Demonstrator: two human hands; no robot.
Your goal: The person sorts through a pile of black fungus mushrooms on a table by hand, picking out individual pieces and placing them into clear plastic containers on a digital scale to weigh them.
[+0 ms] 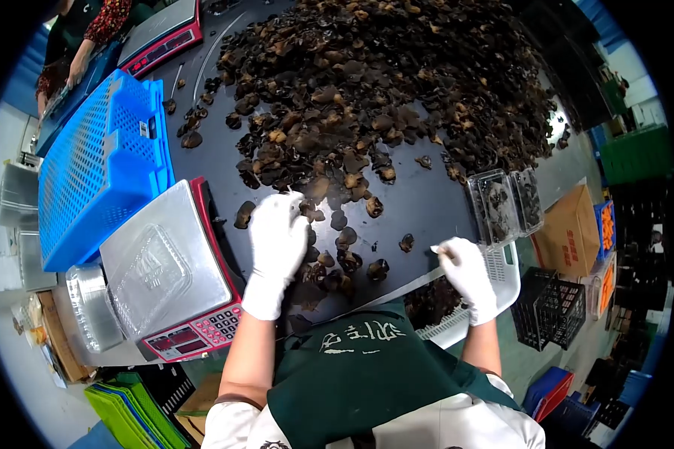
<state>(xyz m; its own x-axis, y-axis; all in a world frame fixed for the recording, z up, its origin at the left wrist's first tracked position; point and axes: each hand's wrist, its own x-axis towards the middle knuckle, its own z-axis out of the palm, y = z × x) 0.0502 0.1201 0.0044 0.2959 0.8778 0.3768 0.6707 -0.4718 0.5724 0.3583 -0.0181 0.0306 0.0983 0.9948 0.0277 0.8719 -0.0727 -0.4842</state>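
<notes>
Both hands wear white gloves. My left hand [277, 236] is over the near side of the dark table, its fingers curled together beside loose wood ear mushrooms [338, 220]. Whatever those fingers may hold is hidden. My right hand [466, 277] is above the table's near right edge, thumb and fingers drawn together; I cannot make out anything between them. Below it, partly covered, is a white plastic basket [505, 280] with dark mushrooms inside. A large heap of wood ear mushrooms [397, 75] spreads across the far side of the table.
Clear plastic boxes [494, 206] stand at the table's right edge. On the left are a scale [168, 262] with a clear lid on it, a blue crate [101, 176] and another scale [161, 34]. A co-worker's hand [76, 71] shows at upper left. A cardboard box [569, 232] stands right.
</notes>
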